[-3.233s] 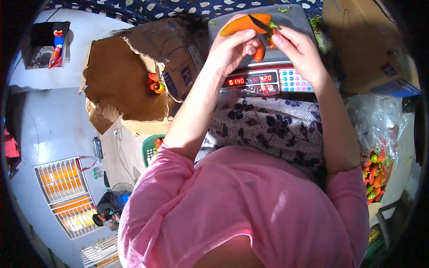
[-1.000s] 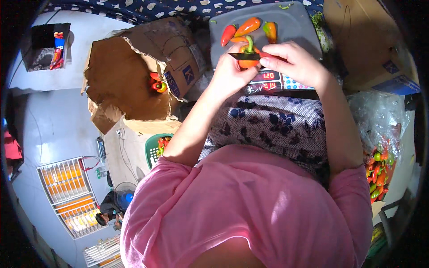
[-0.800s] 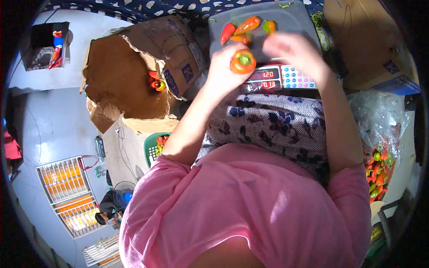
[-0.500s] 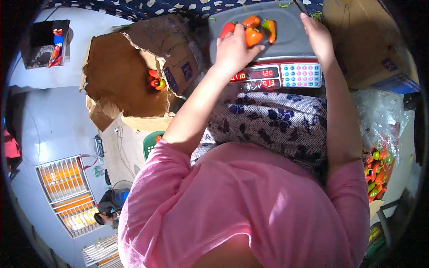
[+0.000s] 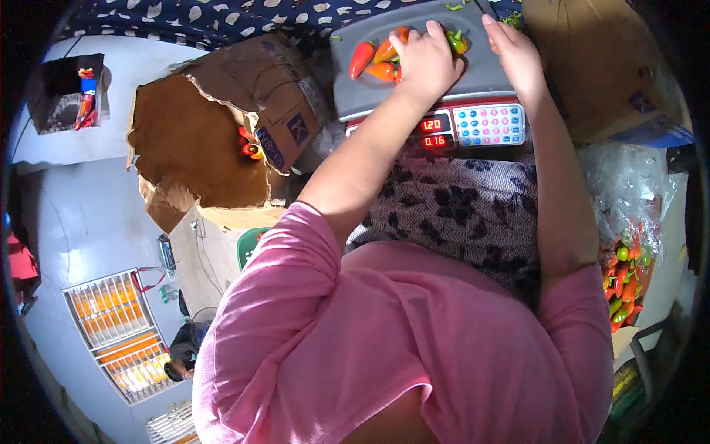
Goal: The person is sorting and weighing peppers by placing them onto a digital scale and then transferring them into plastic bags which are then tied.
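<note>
Several small red and orange peppers lie on the grey pan of a digital scale. My left hand is over them with its fingers spread, touching the peppers beneath; its palm partly covers a red one. Just right of its fingertips is a pepper with a green stem end. At the pan's right edge, my right hand is closed around a thin dark tool, mostly hidden by the hand and the picture's edge. The scale's red-lit display and keypad face me.
Left of the scale, a torn cardboard box lies open with a few peppers inside. Another box stands at the right, above a clear plastic bag and a pile of peppers. A green basket shows beside my left sleeve.
My left hand has moved right across the pan and its fingers have spread. The peppers lie differently and the display figures have changed. My right hand stays by the pan's edge.
</note>
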The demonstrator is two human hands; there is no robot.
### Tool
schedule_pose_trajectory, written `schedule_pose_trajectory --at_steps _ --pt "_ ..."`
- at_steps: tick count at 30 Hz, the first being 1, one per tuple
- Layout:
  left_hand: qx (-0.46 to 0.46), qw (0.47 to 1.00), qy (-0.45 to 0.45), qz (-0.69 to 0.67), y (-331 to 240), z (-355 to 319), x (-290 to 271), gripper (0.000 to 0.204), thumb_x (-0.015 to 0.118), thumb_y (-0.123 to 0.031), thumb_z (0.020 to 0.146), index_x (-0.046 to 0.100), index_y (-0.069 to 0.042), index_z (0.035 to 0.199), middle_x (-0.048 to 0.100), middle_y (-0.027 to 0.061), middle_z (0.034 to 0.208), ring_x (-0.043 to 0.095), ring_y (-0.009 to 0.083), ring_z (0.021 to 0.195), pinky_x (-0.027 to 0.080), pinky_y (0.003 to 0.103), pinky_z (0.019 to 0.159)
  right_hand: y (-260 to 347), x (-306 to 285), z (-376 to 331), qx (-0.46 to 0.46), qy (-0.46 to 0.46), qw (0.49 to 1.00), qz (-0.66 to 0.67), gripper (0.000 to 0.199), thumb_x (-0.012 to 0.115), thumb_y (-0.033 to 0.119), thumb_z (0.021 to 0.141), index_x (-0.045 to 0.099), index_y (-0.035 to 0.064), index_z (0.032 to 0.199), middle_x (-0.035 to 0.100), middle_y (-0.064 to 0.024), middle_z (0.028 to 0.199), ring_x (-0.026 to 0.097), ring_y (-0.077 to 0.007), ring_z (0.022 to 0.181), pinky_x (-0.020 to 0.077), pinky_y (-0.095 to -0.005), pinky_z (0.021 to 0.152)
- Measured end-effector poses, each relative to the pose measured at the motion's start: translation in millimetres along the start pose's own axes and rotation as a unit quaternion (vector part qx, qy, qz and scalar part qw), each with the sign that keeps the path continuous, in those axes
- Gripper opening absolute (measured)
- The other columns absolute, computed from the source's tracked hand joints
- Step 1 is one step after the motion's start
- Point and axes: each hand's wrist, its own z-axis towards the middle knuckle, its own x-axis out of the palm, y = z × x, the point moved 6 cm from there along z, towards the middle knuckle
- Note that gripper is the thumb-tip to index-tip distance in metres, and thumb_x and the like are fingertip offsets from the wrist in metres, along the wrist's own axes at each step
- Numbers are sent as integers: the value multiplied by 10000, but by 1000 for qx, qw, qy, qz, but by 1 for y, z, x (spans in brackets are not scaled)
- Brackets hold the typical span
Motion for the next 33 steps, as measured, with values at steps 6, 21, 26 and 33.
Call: schedule_pose_trajectory --at_steps 6,21,26,33 --pt "-6 970 -114 -215 6 -19 -38 454 673 -264 699 484 8 1010 639 192 774 641 370 721 478 476 736 38 21 -32 -111 189 974 56 396 523 333 931 604 -43 1026 649 -93 894 574 -127 851 435 -269 787" --pt "101 934 -90 -332 0 -109 -117 245 721 -189 658 548 -84 796 609 125 669 637 321 643 512 386 575 -59 -10 14 81 145 983 -79 448 538 434 909 614 -2 984 556 23 816 464 -75 736 412 -246 710" --pt "-58 899 38 -433 64 -181 -97 352 728 -207 767 509 -48 992 539 11 789 524 103 730 448 238 678 -21 28 -2 -11 77 978 -194 522 536 448 894 578 -22 1120 614 -150 1010 553 -233 960 407 -315 876" --pt "-257 665 129 -690 126 -256 -51 216 500 -217 892 492 -36 1010 516 26 743 488 104 649 388 222 584 18 57 -38 -184 -6 887 -423 516 571 359 858 493 75 1282 526 -175 1250 517 -372 1122 409 -388 966"
